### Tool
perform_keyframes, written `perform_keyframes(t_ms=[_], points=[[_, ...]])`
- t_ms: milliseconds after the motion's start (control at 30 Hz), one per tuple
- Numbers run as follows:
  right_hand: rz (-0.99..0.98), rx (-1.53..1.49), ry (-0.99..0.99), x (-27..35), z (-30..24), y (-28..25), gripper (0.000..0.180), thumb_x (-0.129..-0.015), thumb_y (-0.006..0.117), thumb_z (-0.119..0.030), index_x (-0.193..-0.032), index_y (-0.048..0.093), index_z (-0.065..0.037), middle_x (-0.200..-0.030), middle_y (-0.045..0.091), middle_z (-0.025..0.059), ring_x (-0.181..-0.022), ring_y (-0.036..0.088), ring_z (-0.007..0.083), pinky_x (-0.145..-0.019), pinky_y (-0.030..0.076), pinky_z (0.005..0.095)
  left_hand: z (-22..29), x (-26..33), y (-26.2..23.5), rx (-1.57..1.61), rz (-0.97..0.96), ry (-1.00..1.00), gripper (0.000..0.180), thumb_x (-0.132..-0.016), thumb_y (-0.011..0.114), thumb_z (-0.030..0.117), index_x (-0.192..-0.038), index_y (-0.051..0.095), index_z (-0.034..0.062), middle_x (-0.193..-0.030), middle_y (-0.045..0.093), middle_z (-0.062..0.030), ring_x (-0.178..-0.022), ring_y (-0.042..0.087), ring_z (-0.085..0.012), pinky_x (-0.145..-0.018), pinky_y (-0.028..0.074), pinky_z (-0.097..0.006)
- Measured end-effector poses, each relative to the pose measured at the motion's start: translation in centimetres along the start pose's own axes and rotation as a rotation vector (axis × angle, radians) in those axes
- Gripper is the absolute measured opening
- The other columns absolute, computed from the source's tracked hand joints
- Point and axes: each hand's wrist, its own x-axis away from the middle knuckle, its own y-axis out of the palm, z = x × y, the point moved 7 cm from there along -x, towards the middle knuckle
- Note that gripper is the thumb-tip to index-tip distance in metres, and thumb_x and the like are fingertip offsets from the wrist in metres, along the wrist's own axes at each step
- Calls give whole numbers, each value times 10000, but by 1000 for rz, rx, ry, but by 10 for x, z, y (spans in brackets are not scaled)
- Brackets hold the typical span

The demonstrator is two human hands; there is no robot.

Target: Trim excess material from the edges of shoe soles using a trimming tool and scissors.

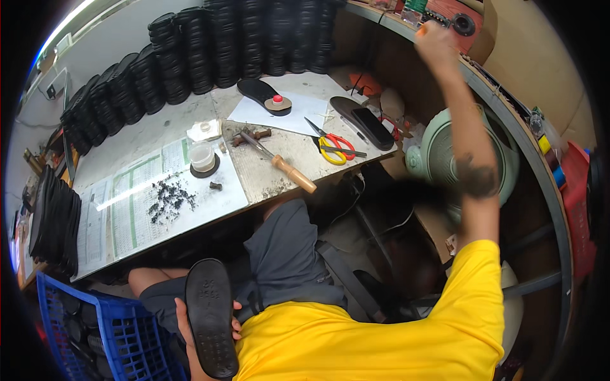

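Note:
In my left hand [182,317] is a black shoe sole [210,311], held upright in front of my lap with the fingers wrapped round its edges. My right arm reaches out to the far right, and my right hand [437,47] is closed beside a shelf with a green-labelled bottle [414,7]. A small orange spot shows at its fingers; what they hold is too small to tell. On the table lie a wooden-handled tool [292,173], scissors with red and yellow handles [333,149] and another black sole [257,94] bearing a red-capped item [277,100].
Tall stacks of black soles [194,47] line the table's back. A small clear pot [202,155] stands near scattered black crumbs [170,200]. A blue crate [130,330] with black soles is at lower left. A pale green fan [460,149] stands under my right arm.

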Motion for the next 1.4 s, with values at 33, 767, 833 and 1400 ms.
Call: perform_keyframes(t_ms=[33,767,833,1400], points=[[-96,105,76,-40,34,5,320,-1005,635,-296,-1161,825,-91,-1114,794,289,-1083,788,446,-922,633,543,1,-3,-1,4,1,1,1147,-997,410,921,-1657,408,-18,-1353,613,-409,-917,765,-508,-708,687,-583],[-306,-149,-204,33,-48,10,326,-1000,659,-285,-1253,815,-152,-1088,818,197,-1044,787,421,-913,631,471,17,3,-17,59,-85,75,1120,-1041,409,867,-1687,325,-44,-1445,546,-438,-1033,744,-567,-798,683,-642],[-515,-348,-356,130,-96,46,248,-930,767,-221,-1128,851,-96,-1128,810,193,-1049,777,390,-948,621,465,14,7,-11,40,-109,88,1117,-1042,409,866,-1693,318,-38,-1458,536,-442,-1044,741,-571,-813,681,-645],[-845,-297,113,317,-87,125,314,-959,792,-333,-1068,811,-40,-1092,806,233,-1075,761,444,-918,585,520,9,20,-14,85,-159,77,1144,-1037,383,883,-1747,237,-2,-1519,498,-469,-1084,739,-555,-848,683,-616]])
